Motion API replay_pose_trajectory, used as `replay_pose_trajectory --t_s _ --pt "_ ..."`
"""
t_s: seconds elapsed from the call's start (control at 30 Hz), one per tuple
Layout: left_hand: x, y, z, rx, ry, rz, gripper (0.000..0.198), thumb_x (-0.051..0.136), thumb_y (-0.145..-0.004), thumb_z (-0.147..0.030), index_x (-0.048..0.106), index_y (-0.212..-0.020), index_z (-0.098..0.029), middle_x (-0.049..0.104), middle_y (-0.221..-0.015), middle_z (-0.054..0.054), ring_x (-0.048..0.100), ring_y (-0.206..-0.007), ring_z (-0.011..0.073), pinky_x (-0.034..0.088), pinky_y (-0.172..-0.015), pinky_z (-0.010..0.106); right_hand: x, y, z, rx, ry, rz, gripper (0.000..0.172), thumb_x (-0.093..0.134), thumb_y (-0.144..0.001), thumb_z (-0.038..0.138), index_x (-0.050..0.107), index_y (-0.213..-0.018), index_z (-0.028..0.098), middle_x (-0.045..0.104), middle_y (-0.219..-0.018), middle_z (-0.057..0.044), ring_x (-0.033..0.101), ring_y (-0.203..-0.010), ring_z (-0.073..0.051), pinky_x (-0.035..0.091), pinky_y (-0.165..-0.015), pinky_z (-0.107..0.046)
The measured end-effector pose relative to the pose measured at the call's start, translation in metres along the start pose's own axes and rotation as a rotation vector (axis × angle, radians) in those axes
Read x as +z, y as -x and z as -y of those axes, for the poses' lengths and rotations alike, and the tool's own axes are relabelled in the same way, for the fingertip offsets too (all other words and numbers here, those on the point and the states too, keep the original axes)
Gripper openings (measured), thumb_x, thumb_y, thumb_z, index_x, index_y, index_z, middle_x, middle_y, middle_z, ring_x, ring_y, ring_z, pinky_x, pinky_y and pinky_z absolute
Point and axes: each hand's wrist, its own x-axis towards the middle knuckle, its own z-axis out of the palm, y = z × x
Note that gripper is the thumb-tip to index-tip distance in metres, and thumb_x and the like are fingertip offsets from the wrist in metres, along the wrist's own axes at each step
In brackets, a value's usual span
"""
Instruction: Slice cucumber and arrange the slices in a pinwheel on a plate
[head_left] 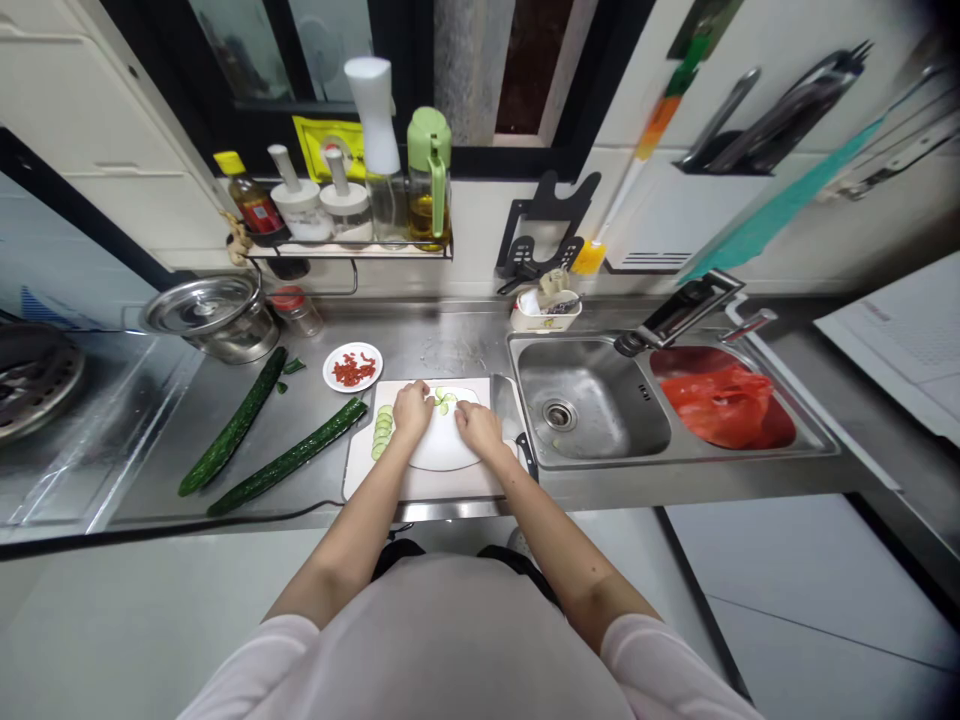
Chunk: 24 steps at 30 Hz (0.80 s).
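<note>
At the far left, a lidded steel pot (206, 312) stood on the counter, and two long dark-green cucumbers (259, 440) lay slantwise beside it. On the shelf above, a yellow-capped bottle (251, 200) wore a red label whose writing was too small to read. A small dish of red chilli pieces (352, 368) sat just behind the white cutting board (375, 480).

A row of pale-green cucumber slices (382, 432) lay overlapped along the board's left side. The left hand (412, 410) rested with its fingers curled at the left rim of a white plate (442, 450) that stood on the board. A few more slices (444, 400) lay on the plate's far part. The right hand (478, 428) sat bent over the plate's right rim. Whether either hand actually gripped the plate could not be told.

A broad knife (504, 400) lay at the board's right edge, beside the steel sink (600, 440). A red bag (720, 405) filled the right basin.
</note>
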Motion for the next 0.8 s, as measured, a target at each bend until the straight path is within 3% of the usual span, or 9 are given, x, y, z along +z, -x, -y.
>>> replay_pose_trajectory --t_s 0.23,0.37,0.5,0.67,0.8 --pt "-0.019 0.041 0.019 0.006 0.159 -0.071 0.018 0.054 -0.084 -0.030 0.063 -0.097 -0.020 0.067 -0.088 0.004 0.061 -0.091 0.0194 0.042 -0.084 0.029 -0.002 0.021 0.002 -0.049 -0.044 -0.070 0.038 0.034 -0.097 0.034 0.058 -0.125 0.024 0.067 -0.114 -0.006 0.061 -0.102 -0.019 0.041 -0.081 -0.025" --pt "-0.026 0.073 0.044 0.020 0.207 -0.076 0.019 0.052 -0.084 -0.032 0.064 -0.093 -0.021 0.066 -0.082 0.003 0.061 -0.087 0.0187 0.044 -0.082 0.027 0.002 0.045 -0.006 -0.068 -0.103 -0.112 0.038 0.035 -0.097 0.034 0.060 -0.124 0.024 0.069 -0.112 -0.005 0.062 -0.099 -0.017 0.041 -0.081 -0.024" --pt "-0.032 0.098 0.073 -0.103 0.186 -0.062 0.019 0.051 -0.082 -0.032 0.064 -0.093 -0.023 0.066 -0.082 0.002 0.061 -0.085 0.0185 0.044 -0.080 0.027 0.007 0.064 -0.018 -0.031 -0.140 -0.158 0.037 0.037 -0.096 0.034 0.063 -0.121 0.024 0.071 -0.109 -0.004 0.064 -0.097 -0.017 0.042 -0.081 -0.023" --pt "-0.040 0.113 0.102 -0.200 0.148 -0.052 0.021 0.052 -0.082 -0.035 0.064 -0.094 -0.023 0.067 -0.083 0.002 0.061 -0.081 0.0187 0.044 -0.076 0.027 0.006 0.074 -0.031 0.029 -0.195 -0.197 0.037 0.039 -0.095 0.035 0.064 -0.121 0.023 0.071 -0.107 -0.004 0.065 -0.096 -0.018 0.044 -0.083 -0.024" --pt "-0.044 0.114 0.113 -0.210 0.102 -0.073 0.020 0.051 -0.082 -0.036 0.063 -0.092 -0.023 0.066 -0.081 0.002 0.061 -0.081 0.0198 0.043 -0.075 0.029 0.002 0.075 -0.037 0.060 -0.204 -0.206 0.038 0.039 -0.095 0.035 0.064 -0.121 0.022 0.072 -0.103 -0.005 0.065 -0.094 -0.018 0.044 -0.080 -0.025"
